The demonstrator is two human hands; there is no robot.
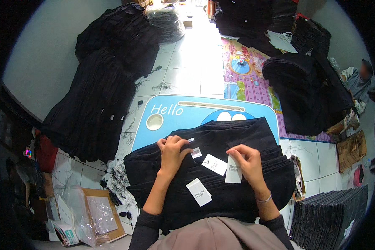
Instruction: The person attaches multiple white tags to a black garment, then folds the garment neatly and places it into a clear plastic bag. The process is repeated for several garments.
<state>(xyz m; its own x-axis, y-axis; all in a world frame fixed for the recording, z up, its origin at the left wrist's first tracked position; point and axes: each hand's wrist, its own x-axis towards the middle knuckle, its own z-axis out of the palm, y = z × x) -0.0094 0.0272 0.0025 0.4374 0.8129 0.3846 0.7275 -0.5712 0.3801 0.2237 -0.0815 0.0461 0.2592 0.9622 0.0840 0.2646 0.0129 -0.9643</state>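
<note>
A pile of black garments lies across the blue folding table in front of me. My left hand has its fingers curled into the top garment, with the thumb stretched along the cloth. Beside its fingertips are two small white labels, an upper label and a lower label. Between thumb and fingers, my right hand pinches a white hang tag that hangs down over the cloth. Another white tag rests between the hands. Nearer to me lie overlapping white tags.
The blue table has a round cup recess and a long groove. Black garment heaps stand left and right. At lower right is a stack of black folded pieces; plastic and cardboard lie lower left. A person sits far right.
</note>
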